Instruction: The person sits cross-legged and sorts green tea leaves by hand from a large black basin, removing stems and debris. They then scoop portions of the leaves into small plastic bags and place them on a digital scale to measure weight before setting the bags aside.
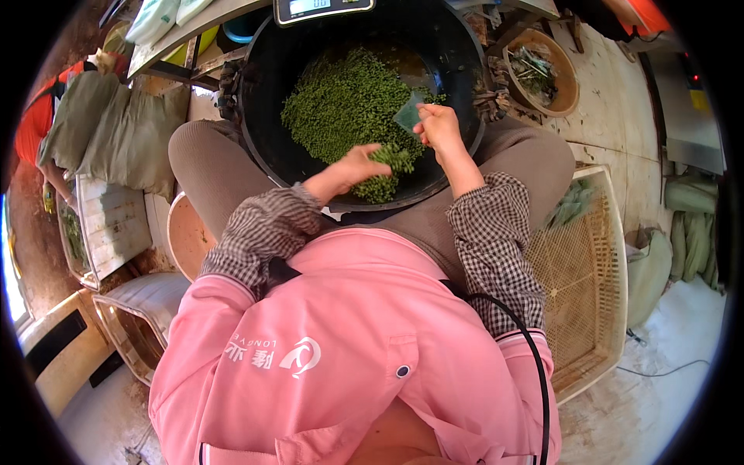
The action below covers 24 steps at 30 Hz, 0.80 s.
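A large black tub point(264, 125) stands between the knees, with a heap of small round green berries or peppercorns point(349, 104) in it. At the heap's near edge is my left hand point(354, 167), its thumb and fingers curved round a clump of the green berries point(395, 158). My right hand point(437, 129) is over the tub's right part, its fingers closed on a small clear plastic bag point(409, 115). The bag looks flat. Some murky liquid lies in the tub behind the heap.
A digital scale point(323, 7) sits at the tub's far edge. A round basin with scraps point(567, 93) stands at right, above a plastic crate point(617, 279) holding small green bags. At left are full sacks point(128, 133), an orange basin point(186, 238), and a person in orange point(32, 133).
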{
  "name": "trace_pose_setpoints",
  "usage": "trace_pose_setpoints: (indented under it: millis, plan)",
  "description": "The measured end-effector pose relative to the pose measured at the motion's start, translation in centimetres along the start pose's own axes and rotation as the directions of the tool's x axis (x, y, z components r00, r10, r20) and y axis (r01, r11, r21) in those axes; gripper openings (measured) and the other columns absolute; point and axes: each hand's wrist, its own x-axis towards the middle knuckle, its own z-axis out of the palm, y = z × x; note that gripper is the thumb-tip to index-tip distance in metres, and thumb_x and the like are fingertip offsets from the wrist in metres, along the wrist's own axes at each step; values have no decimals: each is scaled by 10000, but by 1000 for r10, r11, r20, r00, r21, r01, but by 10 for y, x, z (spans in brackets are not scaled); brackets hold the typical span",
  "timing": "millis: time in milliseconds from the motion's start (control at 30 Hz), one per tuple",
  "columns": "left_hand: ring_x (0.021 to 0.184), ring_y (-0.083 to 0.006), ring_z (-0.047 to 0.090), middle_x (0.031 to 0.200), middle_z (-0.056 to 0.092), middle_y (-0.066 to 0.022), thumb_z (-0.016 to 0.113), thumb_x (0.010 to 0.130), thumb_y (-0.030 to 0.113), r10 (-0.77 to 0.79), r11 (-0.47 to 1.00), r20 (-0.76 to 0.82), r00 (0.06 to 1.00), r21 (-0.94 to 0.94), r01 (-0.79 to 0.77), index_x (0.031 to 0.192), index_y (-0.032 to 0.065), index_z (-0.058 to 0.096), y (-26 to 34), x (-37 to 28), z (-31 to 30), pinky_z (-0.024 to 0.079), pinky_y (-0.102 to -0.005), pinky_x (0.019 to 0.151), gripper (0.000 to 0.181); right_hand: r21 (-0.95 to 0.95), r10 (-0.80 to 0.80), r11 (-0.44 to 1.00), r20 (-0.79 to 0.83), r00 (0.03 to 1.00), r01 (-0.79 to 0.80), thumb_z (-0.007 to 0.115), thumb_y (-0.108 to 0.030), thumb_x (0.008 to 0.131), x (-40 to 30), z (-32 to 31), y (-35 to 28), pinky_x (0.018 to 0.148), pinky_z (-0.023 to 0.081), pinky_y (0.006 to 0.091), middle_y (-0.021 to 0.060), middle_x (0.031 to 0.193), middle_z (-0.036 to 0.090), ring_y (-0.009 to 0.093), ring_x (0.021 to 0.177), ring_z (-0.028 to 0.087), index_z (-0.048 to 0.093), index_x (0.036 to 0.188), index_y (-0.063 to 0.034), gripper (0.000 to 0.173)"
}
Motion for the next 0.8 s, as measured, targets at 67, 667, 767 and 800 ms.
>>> trace_pose_setpoints:
  millis: [67, 667, 767, 800]
  plan:
    - [888, -167, 598, 990, 620, -118, 699, 706, 97, 44, 962, -23, 999, -267, -49, 1258, -50, 418, 35, -21, -15, 479, -284, 793, 636, -3, -41, 999, -3, 999, 41, 472, -106, 916, 1, 4, 5, 376, 319, 216, 51, 611, 566, 72, 408, 412, 536, 1186, 19, 304]
    - [1191, -338, 408, 1266, 433, -216, 718, 738, 318, 651, 580, -181, 737, 745, -329, 1297, 53, 420, 70, -25, -39, 329, -429, 989, 686, 351, -108, 931, 11, 994, 97, 368, -63, 904, -36, 64, 12, 422, 361, 242, 18, 648, 498, 109, 489, 441, 561, 918, -35, 195]
    - [967, -299, 586, 1061, 588, -180, 681, 754, 177, 69, 958, -105, 992, 285, -36, 1229, 26, 474, 71, -3, -38, 467, -365, 794, 540, 119, -132, 984, -12, 991, 132, 390, -5, 830, -13, 65, 37, 540, 456, 347, 162, 756, 608, 265, 624, 577, 576, 1072, 34, 308]
    - [938, -289, 595, 1030, 598, -170, 670, 744, 148, 208, 862, -142, 968, 494, -113, 1217, 26, 484, 67, 3, -40, 470, -360, 767, 523, -14, -238, 971, -38, 970, 238, 398, -12, 822, -6, 68, 48, 586, 467, 368, 196, 786, 616, 310, 672, 592, 575, 1073, 42, 312]
